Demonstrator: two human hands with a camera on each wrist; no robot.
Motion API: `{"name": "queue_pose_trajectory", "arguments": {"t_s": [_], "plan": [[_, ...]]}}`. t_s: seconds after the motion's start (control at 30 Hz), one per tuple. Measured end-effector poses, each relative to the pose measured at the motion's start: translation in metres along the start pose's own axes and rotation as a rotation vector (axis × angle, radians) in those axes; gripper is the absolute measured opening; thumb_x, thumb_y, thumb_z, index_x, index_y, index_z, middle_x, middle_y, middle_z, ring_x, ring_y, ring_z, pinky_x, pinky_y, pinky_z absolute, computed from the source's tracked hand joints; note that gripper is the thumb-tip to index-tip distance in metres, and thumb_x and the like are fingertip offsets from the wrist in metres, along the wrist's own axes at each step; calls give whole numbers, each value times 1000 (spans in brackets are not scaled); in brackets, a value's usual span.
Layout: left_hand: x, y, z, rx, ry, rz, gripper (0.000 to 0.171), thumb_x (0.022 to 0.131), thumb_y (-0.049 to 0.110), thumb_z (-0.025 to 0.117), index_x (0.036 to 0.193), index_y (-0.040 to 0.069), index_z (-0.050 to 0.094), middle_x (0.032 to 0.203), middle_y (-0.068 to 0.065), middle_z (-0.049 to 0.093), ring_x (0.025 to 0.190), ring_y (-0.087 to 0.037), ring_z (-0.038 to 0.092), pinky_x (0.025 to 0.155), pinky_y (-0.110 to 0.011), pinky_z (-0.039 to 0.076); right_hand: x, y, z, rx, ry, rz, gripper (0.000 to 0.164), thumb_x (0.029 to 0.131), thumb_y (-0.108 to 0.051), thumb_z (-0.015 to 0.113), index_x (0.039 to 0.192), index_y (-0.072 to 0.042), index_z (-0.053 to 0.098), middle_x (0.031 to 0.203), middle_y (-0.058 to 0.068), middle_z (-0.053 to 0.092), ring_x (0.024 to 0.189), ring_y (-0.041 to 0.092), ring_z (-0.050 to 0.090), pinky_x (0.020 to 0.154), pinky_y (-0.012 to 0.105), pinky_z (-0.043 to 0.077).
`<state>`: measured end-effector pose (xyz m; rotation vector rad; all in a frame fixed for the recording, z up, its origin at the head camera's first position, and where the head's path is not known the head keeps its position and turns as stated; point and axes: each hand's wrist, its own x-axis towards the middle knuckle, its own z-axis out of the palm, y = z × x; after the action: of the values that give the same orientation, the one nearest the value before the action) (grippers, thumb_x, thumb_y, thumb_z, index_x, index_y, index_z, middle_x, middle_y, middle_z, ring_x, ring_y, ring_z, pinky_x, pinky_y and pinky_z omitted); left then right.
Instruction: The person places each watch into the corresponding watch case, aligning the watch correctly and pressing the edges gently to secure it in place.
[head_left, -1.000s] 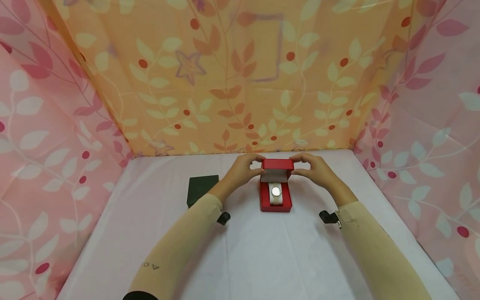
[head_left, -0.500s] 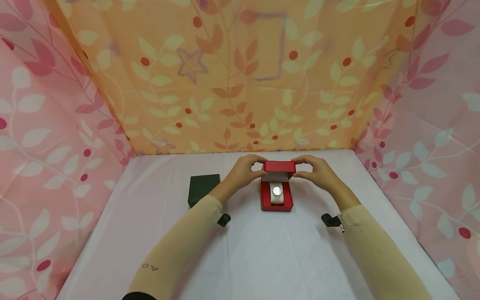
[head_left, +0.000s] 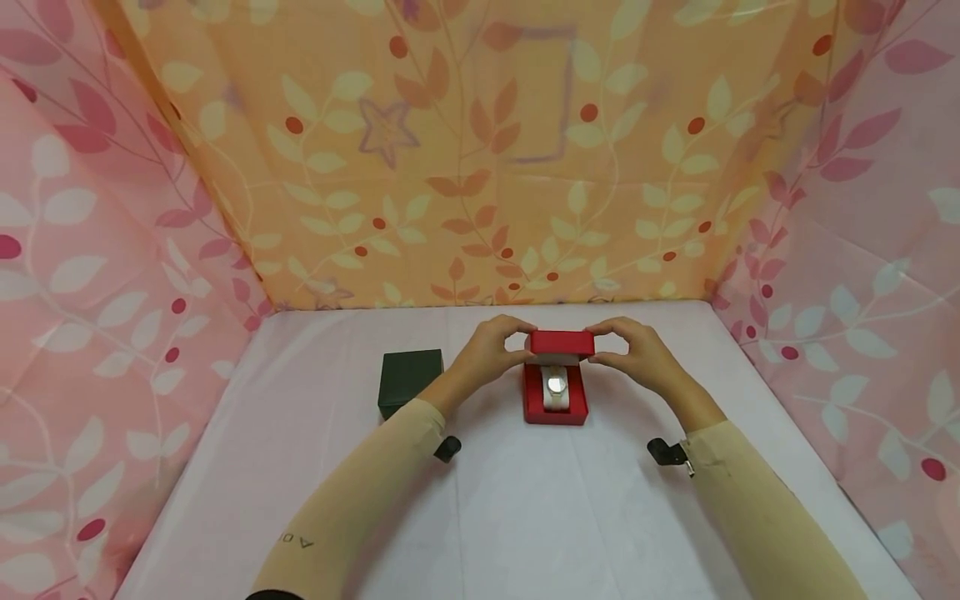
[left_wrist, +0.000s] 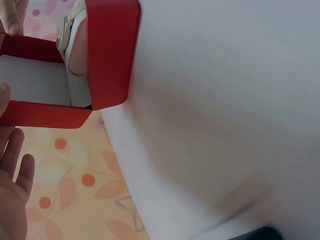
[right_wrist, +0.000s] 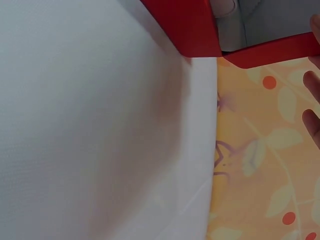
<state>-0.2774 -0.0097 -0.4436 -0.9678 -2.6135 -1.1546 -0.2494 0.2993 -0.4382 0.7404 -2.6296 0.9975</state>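
A red watch box (head_left: pixel 557 419) stands on the white-covered table with its lid (head_left: pixel 562 342) raised and leaning forward over the base. Inside sits a wristwatch (head_left: pixel 556 386), a round pale face and light strap wrapped on a white cushion. At the lid's left end, my left hand (head_left: pixel 491 352) pinches it between thumb and fingers. My right hand (head_left: pixel 637 354) grips the right end the same way. From the left wrist view, the box's side wall (left_wrist: pixel 112 50) and the lid's grey lining (left_wrist: pixel 35 80) show. In the right wrist view only fingertips (right_wrist: pixel 312 85) of that hand appear.
A dark green box (head_left: pixel 405 379) lies left of the red one, partly behind my left forearm. Floral curtains (head_left: pixel 480 167) rise behind the table and on both sides. Small black wrist cameras (head_left: pixel 666 452) jut from both sleeves.
Both hands have tipped the lid forward and lower, so less of its pale lining shows. The base, the watch and the green box stay in place on the table.
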Motion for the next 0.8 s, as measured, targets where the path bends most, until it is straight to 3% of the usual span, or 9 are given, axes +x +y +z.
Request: {"name": "queue_pose_trajectory", "arguments": {"t_s": [0.53,0.8], "plan": [[-9,3,4,-22,49,59,43,84,21,86,124,17,73,123,2,70,119,-15,62,102,-34,52,-9,-4,5,-28,38,-29,49,80,-13,88,126,-20,71,122,-2,71,117,20,63,102,50,51],[-15,5,5,-39,53,71,43,85,18,86,125,16,72,122,1,70,118,-14,62,102,-33,53,-15,-1,10,-3,80,-92,54,76,-12,90,127,-21,72,121,-1,72,115,20,64,103,17,43]]}}
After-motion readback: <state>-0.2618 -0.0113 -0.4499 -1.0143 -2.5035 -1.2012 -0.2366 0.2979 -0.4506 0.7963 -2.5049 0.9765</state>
